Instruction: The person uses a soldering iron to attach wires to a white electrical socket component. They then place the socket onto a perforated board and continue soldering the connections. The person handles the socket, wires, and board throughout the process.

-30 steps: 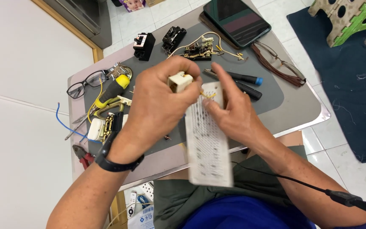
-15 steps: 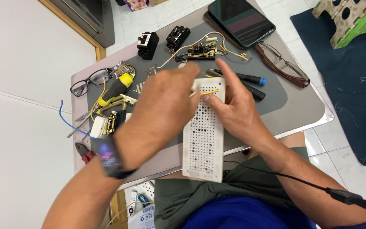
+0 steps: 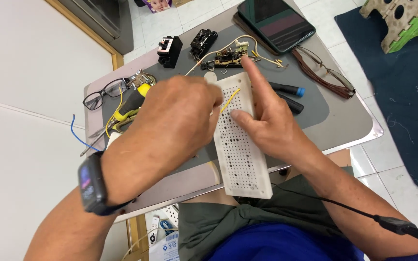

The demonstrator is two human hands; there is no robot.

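Note:
A white perforated breadboard [image 3: 240,140] lies lengthwise over the near edge of the small table [image 3: 349,121]. My right hand [image 3: 267,123] holds the board along its right side, thumb on its face and index finger stretched up past the top corner. My left hand [image 3: 175,121] hovers over the board's upper left with fingertips pinched on a short yellow wire [image 3: 230,100] that lies slanted on the holes. A dark smartwatch [image 3: 90,183] is on my left wrist.
On the grey mat: two black switch parts [image 3: 170,50], a small wired circuit piece [image 3: 228,58], a black screwdriver with a blue tip [image 3: 286,89], yellow-handled pliers [image 3: 124,108], black-framed glasses [image 3: 105,94], brown glasses [image 3: 325,72], a phone [image 3: 276,21]. A green stool [image 3: 402,21] stands at the far right.
The small white part my left hand held up is gone from view. The board has come down flatter and further left, and my left fingers now pinch a yellow wire on it.

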